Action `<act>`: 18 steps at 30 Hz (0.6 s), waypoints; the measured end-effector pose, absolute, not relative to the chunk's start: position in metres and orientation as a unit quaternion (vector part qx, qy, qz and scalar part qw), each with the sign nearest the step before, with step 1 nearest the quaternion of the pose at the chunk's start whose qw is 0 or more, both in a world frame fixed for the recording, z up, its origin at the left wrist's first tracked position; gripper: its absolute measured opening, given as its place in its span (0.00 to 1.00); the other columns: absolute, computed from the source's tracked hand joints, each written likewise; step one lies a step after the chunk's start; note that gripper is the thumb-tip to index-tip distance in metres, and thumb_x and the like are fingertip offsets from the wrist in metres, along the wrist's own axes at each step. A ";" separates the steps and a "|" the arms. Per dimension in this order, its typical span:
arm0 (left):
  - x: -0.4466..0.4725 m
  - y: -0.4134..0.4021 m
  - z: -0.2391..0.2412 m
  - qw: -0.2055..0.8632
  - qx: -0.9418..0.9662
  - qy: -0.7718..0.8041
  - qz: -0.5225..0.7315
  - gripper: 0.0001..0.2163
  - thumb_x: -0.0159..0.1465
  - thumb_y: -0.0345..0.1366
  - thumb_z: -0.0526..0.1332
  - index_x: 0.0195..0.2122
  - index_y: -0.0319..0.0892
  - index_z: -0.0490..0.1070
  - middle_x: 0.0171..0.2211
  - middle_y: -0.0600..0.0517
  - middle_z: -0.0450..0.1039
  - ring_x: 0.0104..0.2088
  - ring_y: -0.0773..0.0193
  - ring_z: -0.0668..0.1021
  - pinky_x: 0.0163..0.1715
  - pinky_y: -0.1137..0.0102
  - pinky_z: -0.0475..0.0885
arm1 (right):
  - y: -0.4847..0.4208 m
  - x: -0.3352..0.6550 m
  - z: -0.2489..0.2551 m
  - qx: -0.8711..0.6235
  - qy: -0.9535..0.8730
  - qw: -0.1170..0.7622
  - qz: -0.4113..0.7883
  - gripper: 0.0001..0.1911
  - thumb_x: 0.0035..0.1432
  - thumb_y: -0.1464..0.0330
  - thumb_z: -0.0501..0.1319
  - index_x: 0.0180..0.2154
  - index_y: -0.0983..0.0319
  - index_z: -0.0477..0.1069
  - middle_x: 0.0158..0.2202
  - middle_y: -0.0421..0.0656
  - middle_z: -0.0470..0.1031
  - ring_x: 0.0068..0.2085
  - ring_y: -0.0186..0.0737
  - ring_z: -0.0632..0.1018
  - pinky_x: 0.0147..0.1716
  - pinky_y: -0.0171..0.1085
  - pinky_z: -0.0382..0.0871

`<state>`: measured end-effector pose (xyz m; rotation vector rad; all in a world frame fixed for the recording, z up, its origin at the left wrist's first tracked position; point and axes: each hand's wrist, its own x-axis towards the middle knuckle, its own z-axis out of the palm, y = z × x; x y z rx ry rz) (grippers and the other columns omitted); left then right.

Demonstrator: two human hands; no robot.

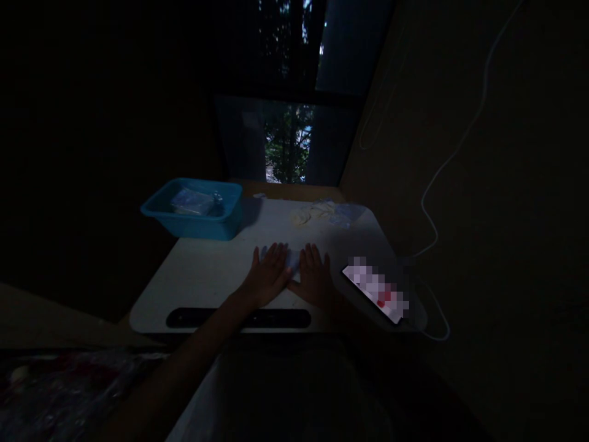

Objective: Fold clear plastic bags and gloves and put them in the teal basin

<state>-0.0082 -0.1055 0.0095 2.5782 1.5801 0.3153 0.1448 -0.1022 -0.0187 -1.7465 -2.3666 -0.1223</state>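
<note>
Blue tub (207, 229) at back L corner of white table (202, 270), clear packet (191, 201) inside. L hand (267, 276) palm down, fingers a bit apart, nothing gripped. Thin bluish plastic (293, 260) mid-table, betw. & partly under both hands. R hand (315, 276) likewise flat, no grip. Crumpled scraps (322, 210) at back, R of ctr. Phone (372, 291), screen lit, nr R edge; white cable (436, 175) beyond.

Head-worn view, looking forward and down
From the near side, it faces a white table (207, 267) mid-frame (quite close), the window (288, 141) beyond at upper centre.
</note>
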 end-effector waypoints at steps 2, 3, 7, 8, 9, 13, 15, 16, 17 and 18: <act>0.007 -0.107 0.013 0.078 0.850 0.515 0.077 0.27 0.64 0.44 0.34 0.60 0.35 0.46 0.62 0.43 0.42 0.62 0.55 0.46 0.57 0.48 0.37 | -0.102 0.145 -0.017 -0.592 -0.801 0.087 -0.030 0.40 0.52 0.53 0.49 0.59 0.72 0.48 0.62 0.56 0.42 0.62 0.54 0.44 0.55 0.57 0.37; 0.014 -0.107 0.014 0.090 0.849 0.516 0.066 0.26 0.64 0.44 0.33 0.60 0.35 0.46 0.62 0.43 0.42 0.62 0.56 0.45 0.57 0.48 0.36 | -0.103 0.146 -0.016 -0.592 -0.801 0.082 -0.025 0.39 0.52 0.55 0.49 0.59 0.71 0.48 0.63 0.55 0.42 0.62 0.54 0.43 0.55 0.56 0.37; 0.027 -0.104 0.010 0.121 0.843 0.523 0.045 0.27 0.65 0.44 0.32 0.61 0.37 0.46 0.62 0.43 0.42 0.62 0.58 0.45 0.56 0.47 0.35 | -0.104 0.146 -0.015 -0.595 -0.800 0.074 -0.015 0.37 0.52 0.59 0.49 0.60 0.70 0.46 0.63 0.53 0.41 0.63 0.51 0.42 0.56 0.54 0.36; 0.028 -0.103 0.008 0.125 0.842 0.523 0.044 0.27 0.64 0.44 0.31 0.61 0.37 0.45 0.62 0.43 0.41 0.62 0.58 0.44 0.56 0.47 0.35 | -0.104 0.146 -0.015 -0.593 -0.801 0.074 -0.016 0.36 0.53 0.59 0.49 0.60 0.70 0.46 0.63 0.53 0.41 0.63 0.51 0.42 0.56 0.54 0.36; 0.027 -0.102 0.007 0.126 0.841 0.524 0.042 0.27 0.64 0.44 0.31 0.61 0.36 0.45 0.62 0.43 0.41 0.62 0.58 0.45 0.56 0.46 0.36 | -0.104 0.146 -0.015 -0.593 -0.801 0.076 -0.018 0.36 0.52 0.59 0.49 0.60 0.70 0.46 0.63 0.53 0.41 0.63 0.51 0.42 0.56 0.54 0.36; 0.022 -0.099 0.003 0.106 0.831 0.545 0.029 0.27 0.64 0.44 0.31 0.60 0.34 0.47 0.62 0.42 0.41 0.62 0.57 0.46 0.56 0.48 0.38 | -0.102 0.146 -0.017 -0.592 -0.800 0.090 -0.022 0.38 0.51 0.57 0.50 0.59 0.72 0.47 0.62 0.55 0.42 0.62 0.53 0.44 0.55 0.56 0.37; 0.018 -0.099 0.001 0.079 0.822 0.563 0.030 0.27 0.64 0.43 0.32 0.60 0.33 0.48 0.62 0.41 0.42 0.62 0.56 0.47 0.56 0.49 0.40 | -0.102 0.145 -0.017 -0.590 -0.801 0.098 -0.021 0.39 0.51 0.55 0.50 0.59 0.73 0.48 0.62 0.57 0.43 0.62 0.54 0.44 0.55 0.56 0.38; 0.015 -0.100 0.000 0.063 0.819 0.570 0.033 0.27 0.64 0.43 0.33 0.59 0.32 0.48 0.62 0.41 0.42 0.62 0.56 0.47 0.56 0.49 0.41 | -0.102 0.145 -0.018 -0.589 -0.801 0.102 -0.023 0.40 0.51 0.54 0.50 0.58 0.73 0.49 0.62 0.57 0.44 0.62 0.54 0.45 0.55 0.57 0.37; 0.012 -0.100 -0.001 0.047 0.816 0.575 0.037 0.27 0.64 0.43 0.34 0.59 0.31 0.49 0.62 0.40 0.43 0.62 0.55 0.48 0.56 0.49 0.42 | -0.102 0.145 -0.018 -0.589 -0.800 0.107 -0.025 0.41 0.51 0.52 0.50 0.58 0.74 0.49 0.62 0.58 0.44 0.62 0.55 0.45 0.55 0.57 0.37; 0.008 -0.101 -0.003 0.030 0.814 0.578 0.041 0.27 0.64 0.42 0.34 0.59 0.31 0.49 0.61 0.40 0.44 0.61 0.55 0.49 0.56 0.49 0.43 | -0.102 0.144 -0.018 -0.590 -0.799 0.112 -0.027 0.41 0.51 0.51 0.50 0.58 0.74 0.50 0.62 0.58 0.44 0.62 0.55 0.46 0.55 0.57 0.37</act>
